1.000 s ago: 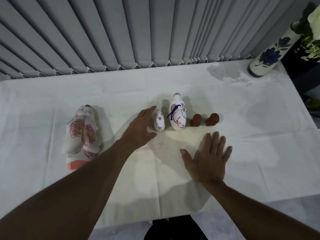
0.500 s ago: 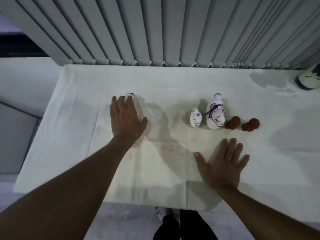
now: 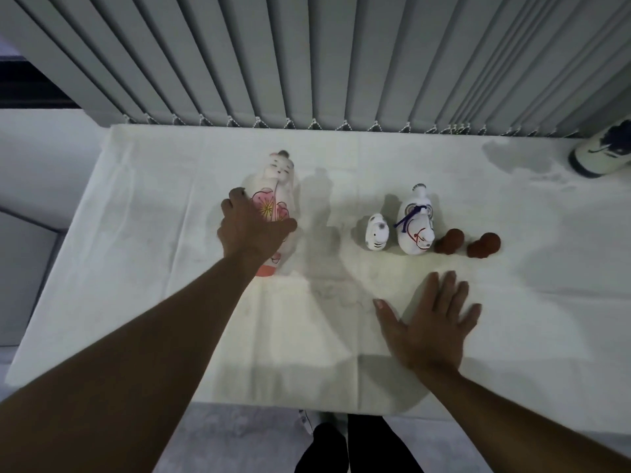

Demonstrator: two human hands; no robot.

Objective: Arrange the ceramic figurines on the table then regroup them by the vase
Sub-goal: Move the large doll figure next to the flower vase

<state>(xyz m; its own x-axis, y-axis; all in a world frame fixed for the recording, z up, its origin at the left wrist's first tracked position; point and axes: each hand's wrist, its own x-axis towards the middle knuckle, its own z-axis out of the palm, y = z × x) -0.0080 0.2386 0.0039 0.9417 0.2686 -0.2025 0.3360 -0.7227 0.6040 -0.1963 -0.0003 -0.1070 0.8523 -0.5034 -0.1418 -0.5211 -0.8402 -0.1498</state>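
Left hand [image 3: 254, 230] wraps the flowered figurine [image 3: 275, 199]; right hand [image 3: 430, 327] lies spread flat on the desk [image 3: 170, 268]. 4 small figurines [image 3: 415, 230] line up beside it, vase [image 3: 601, 155] well apart at the far right edge.

Five figurines [image 3: 415, 230], vase [image 3: 601, 155] far right

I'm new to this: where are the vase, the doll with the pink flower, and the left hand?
vase [image 3: 596, 158]: head view, lower body.
doll [image 3: 278, 186]: head view, chest.
left hand [image 3: 251, 230]: head view, back of hand.
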